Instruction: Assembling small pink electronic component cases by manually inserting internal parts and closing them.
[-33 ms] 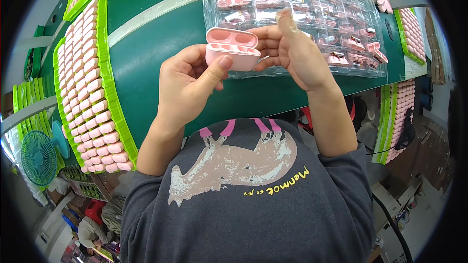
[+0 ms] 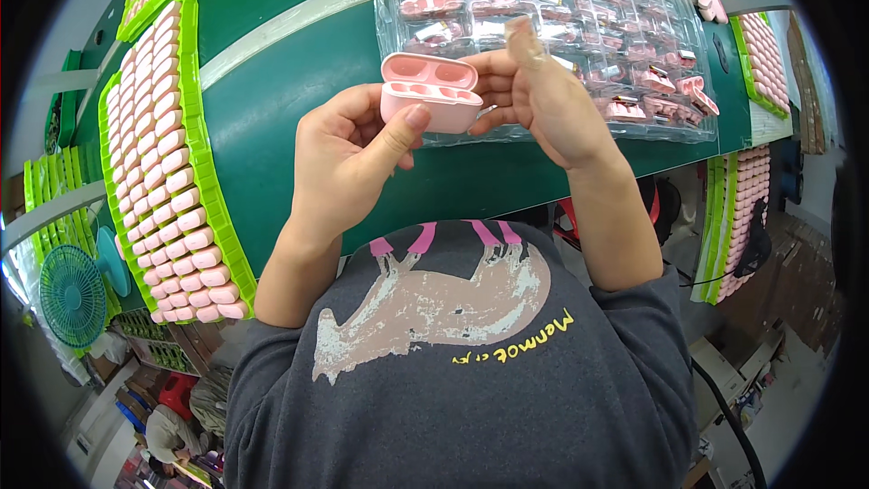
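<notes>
Our right hand (image 2: 554, 104) edges toward nine o'clock, unclenched, while our left hand (image 2: 346, 158) grips the pink case (image 2: 450, 111), best kept steady.

Earbud case (image 2: 453, 118): lt pink. Tabletop (image 2: 281, 118): dk grn; strip (image 2: 290, 29): pale gry. Tray at L (image 2: 224, 226): lime grn; cases in it (image 2: 176, 159): pale pink. Blister tray (image 2: 385, 9): clr. T-shirt (image 2: 543, 407): dk gry, animal print (image 2: 434, 308) taupe w/ magenta legs (image 2: 422, 237), lettering (image 2: 528, 346) ylw.

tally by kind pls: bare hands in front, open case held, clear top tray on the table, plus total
Bare hands, left hand and right hand: 2
Open pink rounded plastic case: 1
Clear plastic compartment tray, topmost only: 1
Total: 4
</notes>
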The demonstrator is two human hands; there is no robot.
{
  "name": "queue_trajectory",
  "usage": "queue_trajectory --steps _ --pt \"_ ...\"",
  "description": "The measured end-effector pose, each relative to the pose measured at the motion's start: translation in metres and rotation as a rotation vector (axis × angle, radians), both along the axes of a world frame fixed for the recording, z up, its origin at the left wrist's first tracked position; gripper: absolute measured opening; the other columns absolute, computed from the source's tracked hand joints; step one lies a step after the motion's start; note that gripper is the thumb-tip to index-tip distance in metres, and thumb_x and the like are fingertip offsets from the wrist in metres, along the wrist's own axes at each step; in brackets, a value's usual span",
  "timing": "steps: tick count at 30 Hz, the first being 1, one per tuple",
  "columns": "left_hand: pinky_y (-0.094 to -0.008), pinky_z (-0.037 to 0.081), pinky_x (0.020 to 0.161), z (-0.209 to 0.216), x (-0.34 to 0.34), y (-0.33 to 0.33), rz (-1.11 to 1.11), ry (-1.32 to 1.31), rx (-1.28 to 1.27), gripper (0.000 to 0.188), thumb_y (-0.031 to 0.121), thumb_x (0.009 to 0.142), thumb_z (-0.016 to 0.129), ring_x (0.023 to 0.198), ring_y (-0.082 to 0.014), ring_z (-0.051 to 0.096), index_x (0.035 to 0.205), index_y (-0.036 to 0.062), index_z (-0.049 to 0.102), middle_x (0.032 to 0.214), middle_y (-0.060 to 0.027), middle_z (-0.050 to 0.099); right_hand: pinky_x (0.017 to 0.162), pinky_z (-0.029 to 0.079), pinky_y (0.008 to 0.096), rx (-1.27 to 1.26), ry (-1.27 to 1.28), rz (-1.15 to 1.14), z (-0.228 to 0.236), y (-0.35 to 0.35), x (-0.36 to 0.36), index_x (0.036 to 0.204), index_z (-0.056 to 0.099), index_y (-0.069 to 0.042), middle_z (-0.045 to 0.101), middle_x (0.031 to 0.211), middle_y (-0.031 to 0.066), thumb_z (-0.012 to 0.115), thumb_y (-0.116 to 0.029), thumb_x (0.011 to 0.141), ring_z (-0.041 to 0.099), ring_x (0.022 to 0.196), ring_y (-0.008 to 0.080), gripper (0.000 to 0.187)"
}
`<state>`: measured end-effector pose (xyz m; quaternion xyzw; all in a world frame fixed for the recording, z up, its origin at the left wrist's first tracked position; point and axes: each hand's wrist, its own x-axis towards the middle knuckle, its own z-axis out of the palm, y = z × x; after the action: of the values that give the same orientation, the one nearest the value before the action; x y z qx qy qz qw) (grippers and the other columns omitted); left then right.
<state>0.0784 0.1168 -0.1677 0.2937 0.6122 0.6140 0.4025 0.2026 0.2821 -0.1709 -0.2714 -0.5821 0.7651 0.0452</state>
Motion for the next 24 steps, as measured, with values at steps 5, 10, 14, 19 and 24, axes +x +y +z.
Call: queue_trajectory --steps 5,10,14,19,24 --pt "-0.0172 0.045 0.055 -0.002 0.000 -0.002 0.012 0.017 -0.032 0.026 0.017 0.088 0.068 0.064 -0.0054 0.058 0.100 -0.0051 0.064 0.077 -0.0042 0.065 0.077 0.051 0.0290 -0.040 0.055 0.055 -0.001 0.000 0.002 0.112 0.061 0.004 0.066 0.100 0.0128 0.038 -0.055 0.096 0.064 0.091 0.0194 0.065" --pt "-0.0183 0.048 0.059 -0.002 0.009 0.000 0.079 0.059 -0.047 0.024 0.015 0.088 0.068 0.066 -0.0072 0.061 0.099 -0.0055 0.064 0.080 -0.0054 0.066 0.078 0.050 0.0350 1.263 0.449 -0.067 0.012 -0.023 -0.001 0.100 0.065 -0.004 0.063 0.095 0.0113 0.075 -0.014 0.070 0.062 0.088 0.0268 0.034" --pt "-0.0206 0.051 0.059 -0.007 0.020 0.002 0.142 0.267 0.059 0.019 0.011 0.085 0.070 0.067 -0.0096 0.064 0.092 -0.0057 0.065 0.077 -0.0067 0.067 0.074 0.052 0.0361 1.473 0.589 -0.097 -0.009 -0.036 -0.016 0.096 0.064 0.000 0.063 0.090 0.0100 0.071 -0.007 0.068 0.062 0.082 0.0268 0.031" --pt "-0.0246 0.051 0.054 -0.004 0.026 0.001 0.194 0.597 0.111 0.014 0.008 0.081 0.071 0.060 -0.0150 0.065 0.083 -0.0041 0.064 0.069 -0.0113 0.065 0.067 0.054 0.0325 1.491 0.696 -0.189 -0.010 -0.040 -0.017 0.093 0.064 0.002 0.064 0.091 0.0099 0.069 -0.004 0.065 0.065 0.080 0.0254 0.028" --pt "-0.0255 0.048 0.051 0.001 0.027 0.003 0.229 0.689 0.109 0.012 0.006 0.079 0.070 0.056 -0.0163 0.063 0.079 -0.0036 0.063 0.066 -0.0120 0.063 0.063 0.054 0.0309 1.483 0.764 -0.255 -0.010 -0.040 -0.021 0.090 0.065 0.001 0.065 0.088 0.0082 0.069 -0.003 0.061 0.065 0.076 0.0240 0.030"
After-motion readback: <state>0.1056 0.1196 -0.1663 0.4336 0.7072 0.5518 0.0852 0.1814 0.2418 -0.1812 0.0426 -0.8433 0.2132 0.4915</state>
